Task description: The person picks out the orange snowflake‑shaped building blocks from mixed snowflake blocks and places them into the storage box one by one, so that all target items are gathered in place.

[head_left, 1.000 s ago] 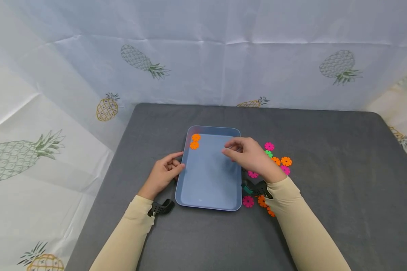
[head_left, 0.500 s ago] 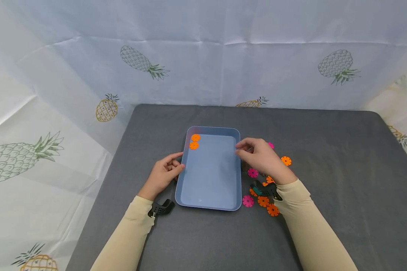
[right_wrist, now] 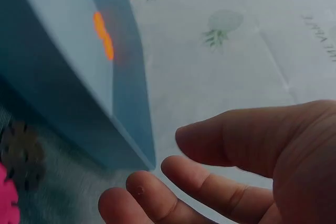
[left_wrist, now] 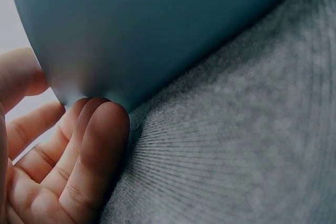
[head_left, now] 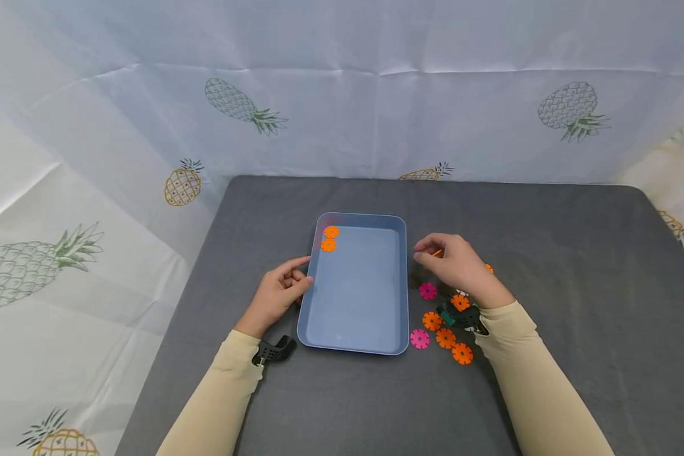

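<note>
A shallow blue tray lies on the dark tabletop, with two orange flower-shaped discs side by side in its far left corner. My left hand rests against the tray's left side; in the left wrist view its fingertips touch the outer wall. Just right of the tray, my right hand hovers over loose discs, thumb and fingers apart in the right wrist view. An orange sliver shows between them in the head view; whether it is touched is unclear. The hand hides some discs.
Right of the tray lie pink discs, several orange discs and a dark disc. A pale curtain printed with pineapples hangs behind the table. Black bands circle both wrists.
My right hand has moved right, from above the tray to over the loose discs beside it. My left hand stays at the tray's left side, and the two orange discs in the tray keep their places.
</note>
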### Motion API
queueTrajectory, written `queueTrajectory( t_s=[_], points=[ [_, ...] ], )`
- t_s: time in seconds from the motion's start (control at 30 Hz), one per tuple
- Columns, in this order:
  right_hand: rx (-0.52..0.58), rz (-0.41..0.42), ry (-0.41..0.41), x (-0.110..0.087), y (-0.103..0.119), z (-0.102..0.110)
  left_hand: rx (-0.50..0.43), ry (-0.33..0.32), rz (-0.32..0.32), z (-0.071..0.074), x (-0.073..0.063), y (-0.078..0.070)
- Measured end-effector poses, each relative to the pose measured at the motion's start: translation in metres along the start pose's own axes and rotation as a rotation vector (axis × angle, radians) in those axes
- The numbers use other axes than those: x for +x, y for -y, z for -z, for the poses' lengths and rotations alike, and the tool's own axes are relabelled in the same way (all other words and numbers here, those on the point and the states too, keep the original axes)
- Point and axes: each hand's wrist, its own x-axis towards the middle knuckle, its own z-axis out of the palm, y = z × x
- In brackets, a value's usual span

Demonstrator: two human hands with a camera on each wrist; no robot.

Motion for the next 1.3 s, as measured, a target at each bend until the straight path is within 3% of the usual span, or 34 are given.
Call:
queueTrajectory(
  t_s=[0.6,1.3],
  points=[
    [-0.129,-0.065,-0.068,0.010,-0.031,-0.004,0.051,0.012,0.017,0.000,0.001,-0.001],
    [-0.136,-0.088,-0.083,0.016,-0.049,-0.005,0.042,0.005,0.020,0.000,-0.002,-0.002]
  ],
)
